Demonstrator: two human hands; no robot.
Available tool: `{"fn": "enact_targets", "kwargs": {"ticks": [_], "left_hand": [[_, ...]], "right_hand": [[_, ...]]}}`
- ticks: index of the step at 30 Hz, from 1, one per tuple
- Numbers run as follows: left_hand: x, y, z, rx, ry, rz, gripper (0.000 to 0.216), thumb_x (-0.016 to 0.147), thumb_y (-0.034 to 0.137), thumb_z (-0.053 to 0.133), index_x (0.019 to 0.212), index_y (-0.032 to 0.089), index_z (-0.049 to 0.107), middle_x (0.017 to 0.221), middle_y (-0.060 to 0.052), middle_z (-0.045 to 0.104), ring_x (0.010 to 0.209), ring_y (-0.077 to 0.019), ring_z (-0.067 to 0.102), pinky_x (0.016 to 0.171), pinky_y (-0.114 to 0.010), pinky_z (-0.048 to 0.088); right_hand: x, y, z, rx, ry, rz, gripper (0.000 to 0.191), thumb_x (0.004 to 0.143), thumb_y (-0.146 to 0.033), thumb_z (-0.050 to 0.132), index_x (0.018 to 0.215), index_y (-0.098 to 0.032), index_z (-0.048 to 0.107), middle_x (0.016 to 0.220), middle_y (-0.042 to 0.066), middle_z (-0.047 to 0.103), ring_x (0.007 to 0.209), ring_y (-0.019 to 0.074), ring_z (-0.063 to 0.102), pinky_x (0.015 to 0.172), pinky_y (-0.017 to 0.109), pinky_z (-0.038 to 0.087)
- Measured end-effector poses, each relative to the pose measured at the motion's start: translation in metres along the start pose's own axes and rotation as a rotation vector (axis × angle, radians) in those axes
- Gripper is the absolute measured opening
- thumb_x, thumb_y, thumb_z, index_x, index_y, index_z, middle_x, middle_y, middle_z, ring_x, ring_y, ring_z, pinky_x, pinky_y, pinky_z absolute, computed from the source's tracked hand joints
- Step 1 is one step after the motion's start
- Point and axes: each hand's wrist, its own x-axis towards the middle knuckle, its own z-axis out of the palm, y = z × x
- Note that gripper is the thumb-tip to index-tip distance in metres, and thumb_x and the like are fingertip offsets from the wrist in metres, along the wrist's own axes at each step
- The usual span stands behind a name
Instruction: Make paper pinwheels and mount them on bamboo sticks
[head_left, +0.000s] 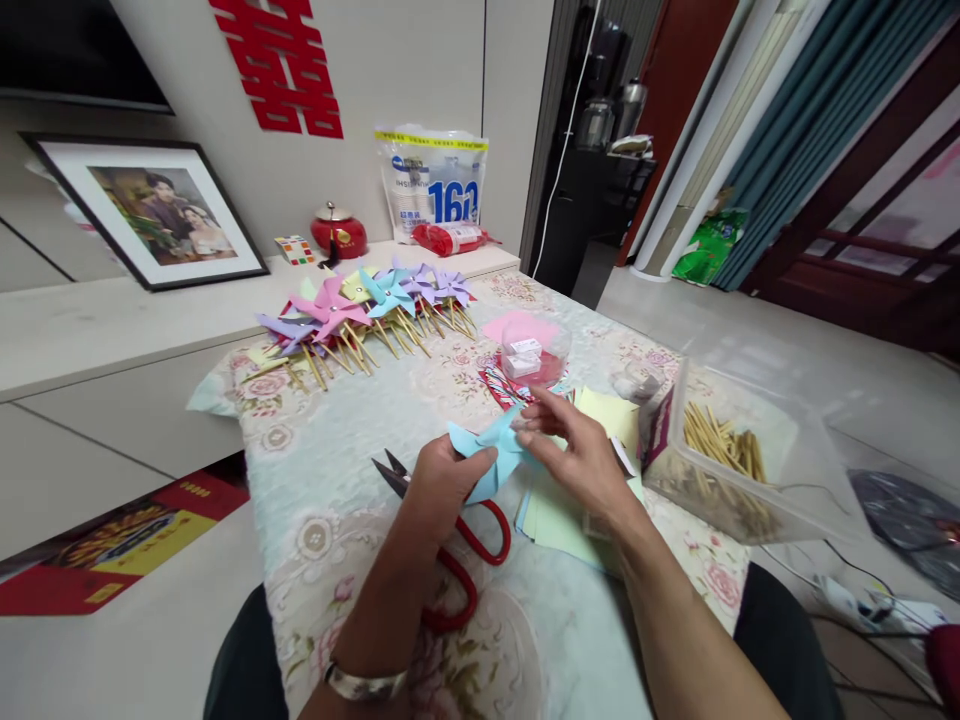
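Note:
A light-blue paper pinwheel, its blades folded inward, is held over the middle of the table. My left hand pinches its left side between thumb and fingers. From the right, my right hand has its thumb and fingers closed at the pinwheel's right part, with the index finger raised. Red-handled scissors lie beneath my left hand and forearm, blades pointing up and left. Under my right hand is a stack of coloured paper sheets, green, yellow and blue, partly covered by my forearm.
Several finished pinwheels on sticks lie at the table's far left. A clear round tub with small white boxes stands beyond my hands. At right, a plastic bin holds many sticks. A floral tablecloth covers the table.

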Motion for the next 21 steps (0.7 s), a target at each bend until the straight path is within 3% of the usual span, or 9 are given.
{"fn": "enact_targets", "kwargs": {"ticks": [2,4,6,10,14,17,21], "left_hand": [[0.003,-0.005,-0.002,-0.057,0.012,-0.003,0.026,0.067,0.036,0.078,0.073,0.014,0.064,0.059,0.003,0.058,0.051,-0.0095,0.045,0.049,-0.022,0.035],[0.005,-0.008,-0.002,-0.11,0.026,-0.011,0.027,0.066,0.035,0.079,0.068,0.016,0.06,0.054,0.006,0.052,0.047,-0.008,0.039,0.046,-0.021,0.029],[0.005,-0.008,-0.002,-0.141,0.032,-0.018,0.028,0.066,0.034,0.08,0.066,0.017,0.058,0.051,0.007,0.048,0.045,-0.0074,0.037,0.045,-0.021,0.028],[0.005,-0.006,-0.001,-0.18,0.041,-0.034,0.027,0.065,0.032,0.08,0.063,0.018,0.056,0.053,0.006,0.051,0.046,-0.0084,0.042,0.047,-0.022,0.033],[0.004,-0.003,0.002,-0.252,0.059,-0.038,0.022,0.064,0.029,0.079,0.066,0.018,0.061,0.057,0.004,0.057,0.05,-0.0098,0.048,0.051,-0.022,0.039],[0.003,0.003,0.006,-0.335,0.097,-0.054,0.02,0.059,0.026,0.08,0.067,0.017,0.064,0.059,0.002,0.061,0.053,-0.011,0.052,0.054,-0.023,0.042],[0.0,0.011,0.01,-0.417,0.108,-0.052,0.021,0.055,0.024,0.08,0.07,0.016,0.067,0.063,0.0,0.067,0.059,-0.014,0.059,0.063,-0.025,0.048]], "right_hand": [[-0.004,-0.013,-0.017,-0.015,0.111,-0.024,0.034,0.085,-0.03,0.066,0.117,-0.019,0.064,0.107,0.007,0.07,0.094,0.0205,0.065,0.084,0.034,0.05],[-0.013,-0.029,-0.035,-0.102,0.176,-0.043,0.017,0.09,-0.034,0.063,0.099,-0.02,0.068,0.09,0.004,0.07,0.082,0.0191,0.065,0.074,0.03,0.049],[-0.022,-0.043,-0.051,-0.306,0.169,-0.053,0.016,0.093,-0.033,0.059,0.086,-0.021,0.066,0.075,0.001,0.066,0.068,0.0168,0.061,0.064,0.028,0.045],[-0.036,-0.055,-0.063,-0.828,-0.116,-0.014,0.019,0.093,-0.019,0.054,0.077,-0.019,0.065,0.072,0.003,0.067,0.065,0.0171,0.061,0.061,0.027,0.039],[-0.034,-0.048,-0.052,-1.295,-0.375,0.196,0.022,0.088,-0.003,0.05,0.081,-0.016,0.066,0.083,0.01,0.071,0.071,0.0217,0.069,0.056,0.027,0.036],[-0.027,-0.037,-0.046,-1.444,-0.475,0.25,0.026,0.085,0.003,0.05,0.093,-0.014,0.067,0.096,0.014,0.072,0.083,0.0285,0.073,0.059,0.028,0.042],[-0.021,-0.022,-0.044,-1.464,-0.548,0.223,0.027,0.083,0.004,0.053,0.099,-0.011,0.068,0.096,0.018,0.074,0.091,0.0322,0.074,0.068,0.032,0.05]]}}
